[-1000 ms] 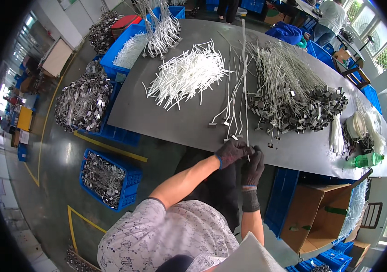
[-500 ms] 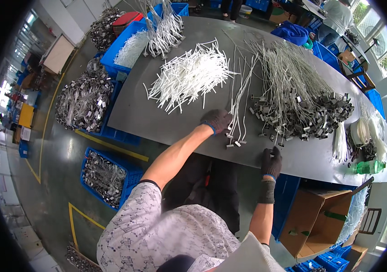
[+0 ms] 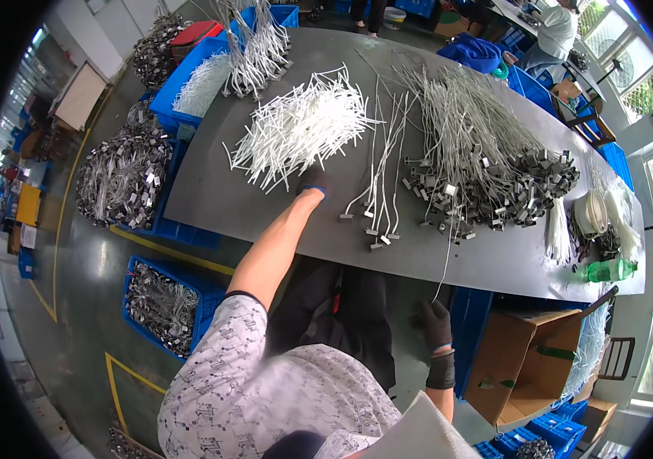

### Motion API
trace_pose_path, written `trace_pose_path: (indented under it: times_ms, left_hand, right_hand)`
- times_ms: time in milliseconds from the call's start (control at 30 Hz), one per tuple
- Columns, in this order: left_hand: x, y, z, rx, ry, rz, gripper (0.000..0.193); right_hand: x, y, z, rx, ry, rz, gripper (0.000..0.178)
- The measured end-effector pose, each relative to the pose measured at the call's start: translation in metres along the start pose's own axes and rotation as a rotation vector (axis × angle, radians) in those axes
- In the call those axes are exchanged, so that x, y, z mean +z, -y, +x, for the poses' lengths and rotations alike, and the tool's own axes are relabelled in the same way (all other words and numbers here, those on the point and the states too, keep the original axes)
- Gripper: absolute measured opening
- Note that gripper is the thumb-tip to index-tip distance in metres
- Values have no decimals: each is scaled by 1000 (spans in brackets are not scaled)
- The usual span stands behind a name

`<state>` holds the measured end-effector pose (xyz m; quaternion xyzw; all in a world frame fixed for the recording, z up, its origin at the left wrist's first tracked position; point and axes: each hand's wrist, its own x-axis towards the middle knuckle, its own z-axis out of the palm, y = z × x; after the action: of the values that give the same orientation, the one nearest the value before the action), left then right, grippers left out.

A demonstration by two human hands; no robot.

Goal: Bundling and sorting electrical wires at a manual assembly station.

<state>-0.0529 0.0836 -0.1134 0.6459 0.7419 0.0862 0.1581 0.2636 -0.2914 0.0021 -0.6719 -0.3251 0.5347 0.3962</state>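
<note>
My left hand (image 3: 313, 180), in a dark glove with a blue cuff, reaches to the near edge of a heap of short white tubes (image 3: 303, 126); its fingers are blurred against the heap. Just off the table's near edge, my gloved right hand (image 3: 435, 325) is closed on a thin wire (image 3: 446, 264). That wire runs up over the edge to a large bundle of grey wires (image 3: 472, 130) with small metal end pieces (image 3: 525, 187). Between the heap and the bundle lie several separate wires (image 3: 382, 168), their metal ends toward me.
The grey table (image 3: 265, 222) curves around in front of me. Blue crates of wire parts (image 3: 162, 306) stand at the left. A green bottle (image 3: 609, 270) and a white roll (image 3: 590, 214) lie at the right, above an open cardboard box (image 3: 518, 367). Another person (image 3: 556, 34) is at the far right.
My left hand has moved left and away from the separate wires to the white tubes. My right hand has drawn back toward me, pulling a wire out from the bundle. One more wire lies apart.
</note>
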Motion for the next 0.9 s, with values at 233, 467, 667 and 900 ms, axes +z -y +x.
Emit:
trace_pose_path:
  times_ms: [233, 467, 667, 900]
  left_hand:
    - [0, 3, -93, -605, 543, -1673, 7]
    - [2, -83, -179, -429, 892, -1900, 10]
    - [9, -171, -225, -160, 615, -1595, 12]
    - [22, -160, -236, -185, 480, -1445, 13]
  right_hand:
    - [-52, -238, -63, 244, -48, -1255, 27]
    - [-53, -292, -161, 175, -32, -987, 29]
    - [1, -196, -91, -10, -97, -965, 25]
    - [4, -184, -99, 65, -116, -1011, 24]
